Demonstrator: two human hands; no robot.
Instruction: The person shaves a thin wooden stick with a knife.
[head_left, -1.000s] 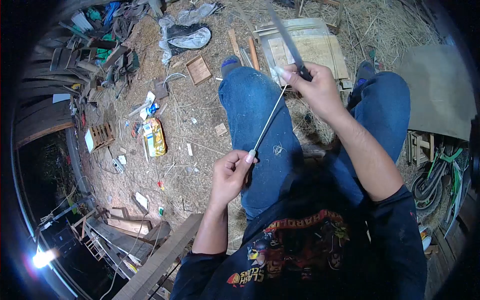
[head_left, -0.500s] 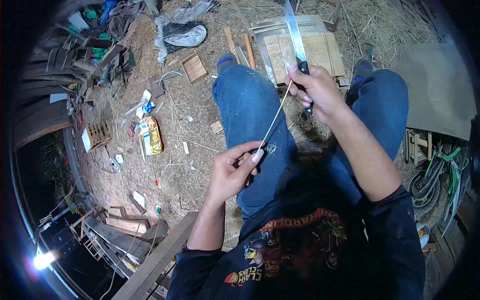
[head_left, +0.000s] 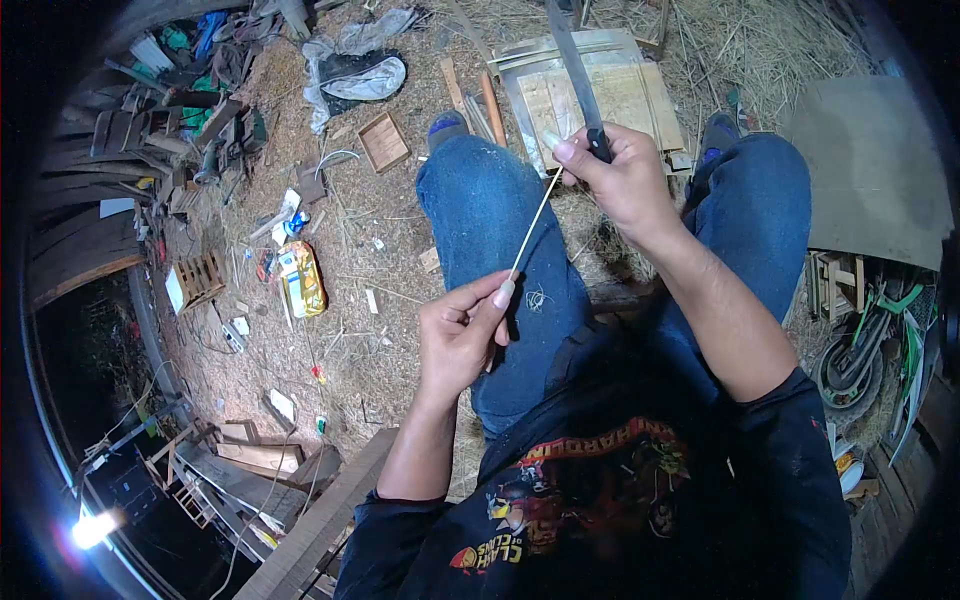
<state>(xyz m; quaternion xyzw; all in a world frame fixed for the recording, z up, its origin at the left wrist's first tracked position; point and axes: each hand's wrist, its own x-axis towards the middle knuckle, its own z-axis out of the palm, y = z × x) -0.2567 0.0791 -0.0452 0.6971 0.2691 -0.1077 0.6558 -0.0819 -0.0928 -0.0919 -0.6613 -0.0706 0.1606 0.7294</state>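
My left hand (head_left: 462, 335) pinches the lower end of a thin pale stick (head_left: 536, 225) between thumb and forefinger, above my left thigh. The stick slants up to my right hand (head_left: 622, 185), where its other end meets the thumb and fingertips. Wrapped in that same hand is the black handle of a knife (head_left: 574, 75), whose long blade points up and away from me. Beyond the blade, on the ground, lies a pale wooden board (head_left: 630, 105) on a larger sheet. Most of the knife handle is hidden by my fingers.
A small wooden box (head_left: 383, 142) and a yellow packet (head_left: 303, 279) lie on the littered ground at left. Near them stands a slatted wooden crate (head_left: 197, 280). To the right are a large flat panel (head_left: 870, 170) and a green motorbike (head_left: 870, 345). A wooden beam (head_left: 325, 510) runs beside my left arm.
The knife has tilted slightly left, and its handle end is now hidden by my right hand. Both hands have shifted a little left, with the stick still between them.
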